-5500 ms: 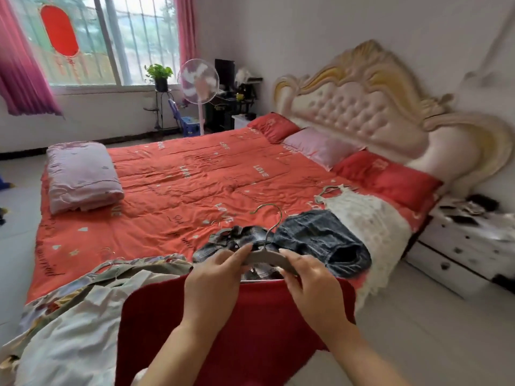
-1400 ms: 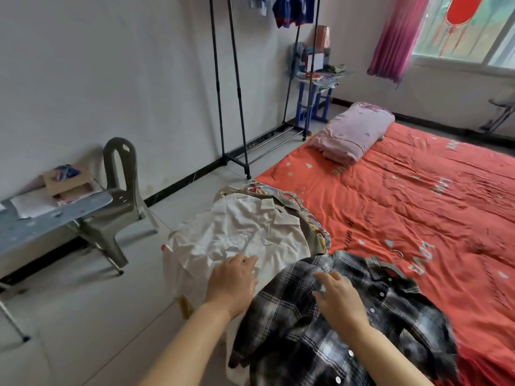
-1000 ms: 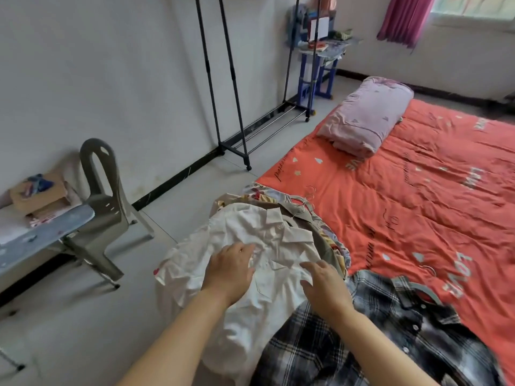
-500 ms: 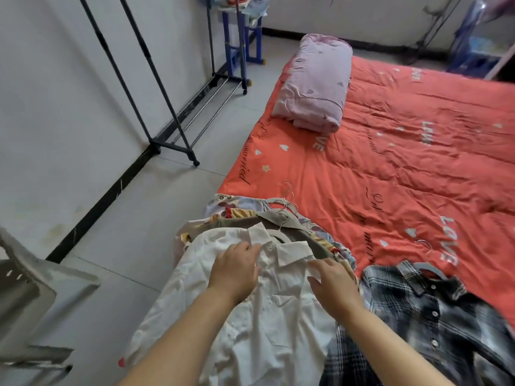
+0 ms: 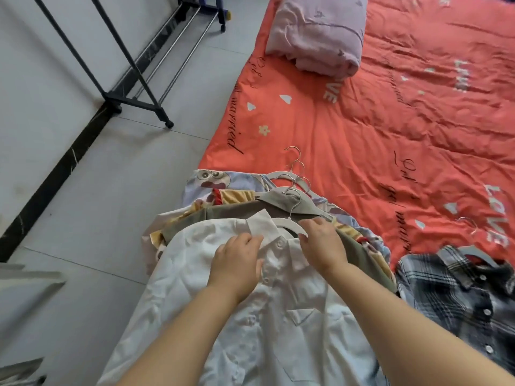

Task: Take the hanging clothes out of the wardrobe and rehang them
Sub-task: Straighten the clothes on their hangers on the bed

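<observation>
Our right hand (image 5: pixel 323 246) has left the plaid shirt (image 5: pixel 451 291) since a moment ago and joined our left hand (image 5: pixel 237 263) at the collar of the white shirt (image 5: pixel 250 330). We have this shirt lying face up on a pile of clothes at the bed's corner. It is thin and creased, with buttons down the front and a chest pocket. Our left fingers pinch one collar flap. Our right fingers curl over the arm of the pale hanger (image 5: pixel 291 222) showing in the neck.

At twelve o'clock from the collar we see an olive garment (image 5: pixel 228 214), a cartoon-print cloth (image 5: pixel 211 181) and fanned wire hooks (image 5: pixel 295 168). At three o'clock lies the dark plaid shirt. The crinkled orange-red quilt (image 5: pixel 390 135) spreads from one to three o'clock. A folded pink blanket (image 5: pixel 317 32) sits near twelve, and the black metal rack (image 5: pixel 133 103) stands on grey floor tiles (image 5: pixel 111 190) at ten.
</observation>
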`<state>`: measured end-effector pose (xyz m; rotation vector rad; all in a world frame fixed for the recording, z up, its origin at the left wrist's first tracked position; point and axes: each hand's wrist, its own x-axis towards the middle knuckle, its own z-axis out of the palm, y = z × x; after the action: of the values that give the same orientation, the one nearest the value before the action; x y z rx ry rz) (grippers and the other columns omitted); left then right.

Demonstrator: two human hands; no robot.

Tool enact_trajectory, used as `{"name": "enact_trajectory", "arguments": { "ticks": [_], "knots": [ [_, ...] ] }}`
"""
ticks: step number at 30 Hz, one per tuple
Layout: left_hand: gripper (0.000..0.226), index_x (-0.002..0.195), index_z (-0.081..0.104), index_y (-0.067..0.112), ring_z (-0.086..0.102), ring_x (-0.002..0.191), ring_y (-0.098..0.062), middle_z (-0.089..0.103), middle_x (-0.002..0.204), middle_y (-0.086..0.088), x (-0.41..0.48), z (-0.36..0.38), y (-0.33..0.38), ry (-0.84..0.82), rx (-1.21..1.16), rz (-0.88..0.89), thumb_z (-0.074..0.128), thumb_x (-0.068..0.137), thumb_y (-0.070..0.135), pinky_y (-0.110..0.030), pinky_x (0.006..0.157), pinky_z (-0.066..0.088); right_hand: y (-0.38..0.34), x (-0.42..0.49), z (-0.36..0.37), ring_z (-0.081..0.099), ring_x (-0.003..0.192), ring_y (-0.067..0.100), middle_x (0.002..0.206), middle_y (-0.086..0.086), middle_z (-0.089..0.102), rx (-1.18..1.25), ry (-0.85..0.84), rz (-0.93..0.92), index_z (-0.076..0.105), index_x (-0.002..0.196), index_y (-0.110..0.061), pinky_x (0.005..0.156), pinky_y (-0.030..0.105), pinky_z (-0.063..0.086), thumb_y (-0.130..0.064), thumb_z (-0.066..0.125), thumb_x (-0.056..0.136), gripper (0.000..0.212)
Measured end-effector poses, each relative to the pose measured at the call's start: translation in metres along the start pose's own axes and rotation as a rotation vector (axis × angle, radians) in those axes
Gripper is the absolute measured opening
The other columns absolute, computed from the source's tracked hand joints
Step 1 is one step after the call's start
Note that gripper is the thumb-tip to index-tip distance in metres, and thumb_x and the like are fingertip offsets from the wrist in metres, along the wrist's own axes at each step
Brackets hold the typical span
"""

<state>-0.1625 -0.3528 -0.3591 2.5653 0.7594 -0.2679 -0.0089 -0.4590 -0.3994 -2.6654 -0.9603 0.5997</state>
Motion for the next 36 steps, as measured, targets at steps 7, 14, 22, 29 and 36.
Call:
{"name": "enact_trajectory", "arguments": {
  "ticks": [7, 14, 22, 29, 36],
  "knots": [
    [0.045, 0.138, 0.04, 0.022, 0.041, 0.121, -0.02, 0.045, 0.131, 0.003, 0.022, 0.036, -0.01, 0.055, -0.053, 0.003, 0.047, 0.094, 0.029, -0.029, 0.097, 0.032, 0.01, 0.036, 0.046, 0.049, 0.107, 0.032, 0.117, 0.01, 0.055, -0.041, 0.044, 0.03, 0.056, 0.121, -0.014, 0.082, 0.037, 0.041, -0.02, 0.056, 0.087, 0.035],
    [0.039, 0.112, 0.062, 0.012, 0.062, 0.089, -0.026, 0.063, 0.102, -0.006, 0.022, 0.027, -0.006, 0.315, -0.067, 0.082, 0.055, 0.076, 0.025, -0.037, 0.067, 0.053, 0.005, 0.013, 0.028, 0.063, 0.08, 0.034, 0.09, 0.012, 0.066, 0.13, 0.354, -0.107, 0.069, 0.096, -0.009, 0.059, 0.034, 0.049, -0.005, 0.07, 0.075, 0.021],
    [0.049, 0.121, 0.057, 0.018, 0.046, 0.103, -0.019, 0.063, 0.105, -0.005, -0.013, -0.032, 0.025, 0.455, -0.01, 0.166, 0.041, 0.078, 0.036, -0.045, 0.085, 0.05, -0.031, -0.066, -0.035, 0.059, 0.067, 0.013, 0.081, -0.005, 0.064, 0.207, 0.617, -0.34, 0.052, 0.093, -0.03, 0.049, 0.022, 0.042, -0.017, 0.054, 0.072, 0.024],
    [0.031, 0.11, 0.057, 0.026, 0.051, 0.086, -0.016, 0.064, 0.089, 0.001, -0.093, -0.08, 0.056, 0.597, -0.117, 0.233, 0.046, 0.081, 0.031, -0.045, 0.079, 0.05, -0.058, -0.152, -0.097, 0.059, 0.066, 0.01, 0.078, -0.007, 0.064, 0.293, 0.733, -0.456, 0.053, 0.094, -0.031, 0.052, 0.017, 0.042, -0.02, 0.052, 0.074, 0.023],
    [0.017, 0.099, 0.053, 0.031, 0.057, 0.072, -0.016, 0.064, 0.08, 0.005, -0.191, -0.116, 0.092, 0.714, -0.067, 0.375, 0.049, 0.082, 0.032, -0.033, 0.061, 0.049, -0.066, -0.244, -0.128, 0.054, 0.072, 0.008, 0.08, -0.01, 0.063, 0.336, 0.839, -0.469, 0.053, 0.093, -0.032, 0.055, 0.015, 0.043, -0.025, 0.053, 0.076, 0.019]
  ]
}}
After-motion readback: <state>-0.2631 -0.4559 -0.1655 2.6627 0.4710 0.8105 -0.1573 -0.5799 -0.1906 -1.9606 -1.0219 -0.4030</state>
